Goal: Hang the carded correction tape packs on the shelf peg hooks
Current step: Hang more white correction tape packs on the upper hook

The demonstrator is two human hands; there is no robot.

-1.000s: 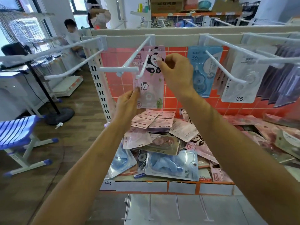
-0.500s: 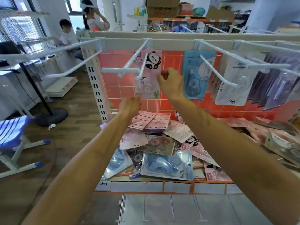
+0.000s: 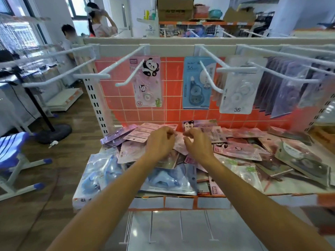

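Observation:
A pink panda-print correction tape pack (image 3: 147, 82) hangs by itself on a white peg hook (image 3: 130, 77) against the orange tiled back panel. To its right, a blue pack (image 3: 196, 82) and a white pack marked 36 (image 3: 237, 91) hang on their own hooks. Below them a loose pile of carded packs (image 3: 237, 151) covers the shelf (image 3: 181, 201). My left hand (image 3: 160, 142) and my right hand (image 3: 196, 144) are close together just over the middle of the pile. Their fingers are loosely curled above a pale pink pack (image 3: 181, 144), and I see no grip on anything.
Several dark and purple packs (image 3: 290, 87) fill the hooks at the right. Bare hooks (image 3: 59, 77) jut out at the left. A blue stool (image 3: 12, 151) and a black stand base (image 3: 54, 131) are on the wood floor to the left. Two people are at the back left.
Both hands let go of the panda pack, which now hangs at the back of its hook. They dropped to the pile on the shelf.

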